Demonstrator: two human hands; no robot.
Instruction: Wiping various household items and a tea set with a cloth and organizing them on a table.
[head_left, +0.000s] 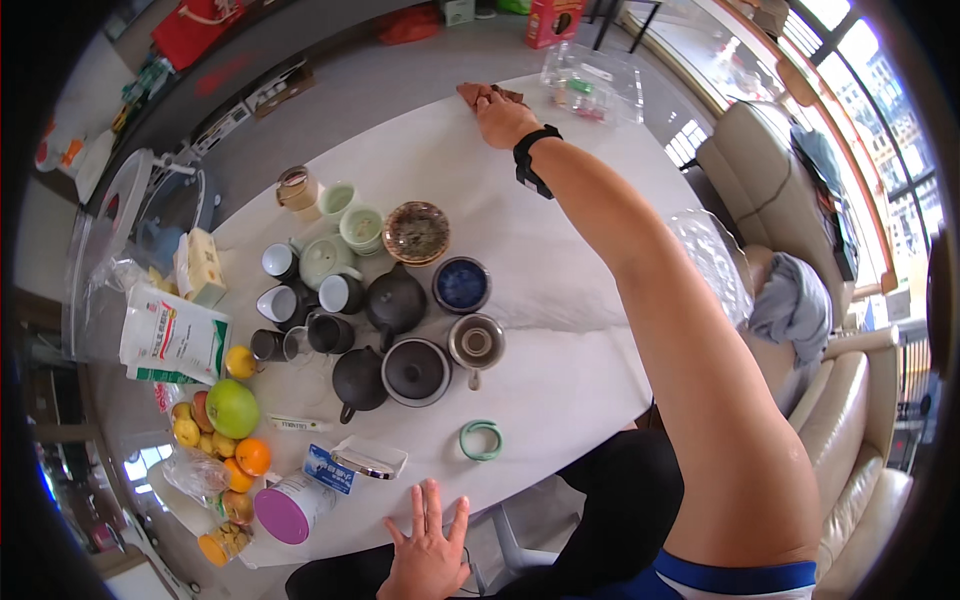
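With the arm stretched across the white table (555, 285), my right hand (506, 120) presses on a brown cloth (472, 93) near the far edge. My left hand (427, 555) lies with fingers spread on the near edge, holding nothing. Between the hands is a coiled green band (481, 440). Grouped left of centre are a dark teapot (396, 300), a lidded dark pot (417, 372), a blue-glazed bowl (462, 285), a brown speckled bowl (417, 232), a pale green teapot (324, 261) and several cups, one of them a metallic-looking cup with a handle (477, 341).
Fruit including a green pomelo-like fruit (232, 409), a purple-lidded canister (282, 516), a white packet (174, 335) and a tissue pack (202, 262) stand at the left. Clear plastic containers (592, 84) lie at the far right corner. A beige sofa (847, 420) is at the right.
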